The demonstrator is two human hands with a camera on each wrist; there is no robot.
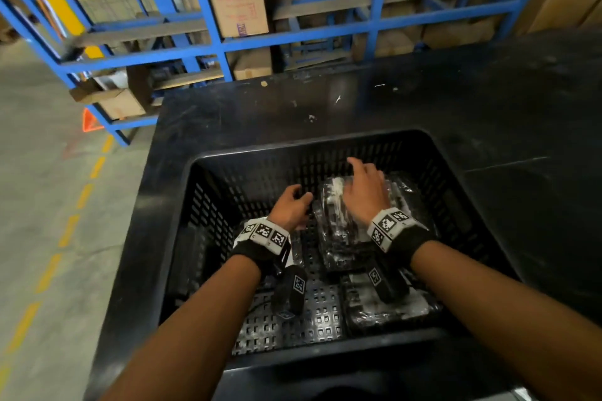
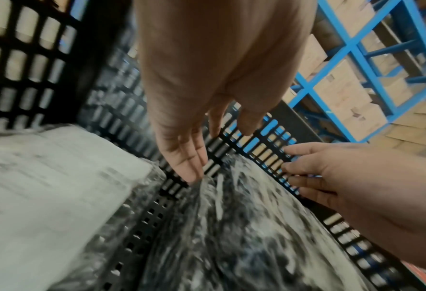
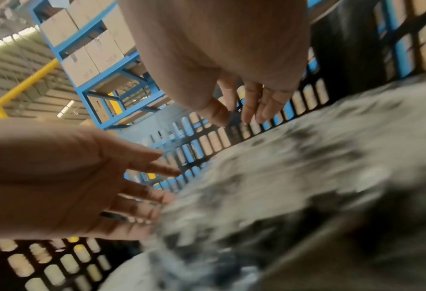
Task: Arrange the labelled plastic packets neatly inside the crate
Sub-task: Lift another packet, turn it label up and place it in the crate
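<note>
A black slotted crate (image 1: 182,205) stands on the black table. A pile of clear plastic packets (image 1: 342,231) with dark contents lies in its far right part. My right hand (image 1: 363,185) hovers flat over the pile's top with its fingers straight (image 3: 246,110). My left hand (image 1: 293,202) is at the pile's left edge, fingers extended and touching the plastic (image 2: 197,157). Another packet (image 1: 387,306) lies at the front right of the crate floor. A packet with a white label (image 2: 45,187) lies on the left, under my left wrist. Neither hand holds anything.
The black table (image 1: 488,107) stretches beyond and to the right of the crate. Blue racking (image 1: 211,19) with cardboard boxes stands behind it. The concrete floor (image 1: 49,205) with a dashed yellow line lies to the left. Bare perforated crate floor (image 1: 293,325) shows at the front left.
</note>
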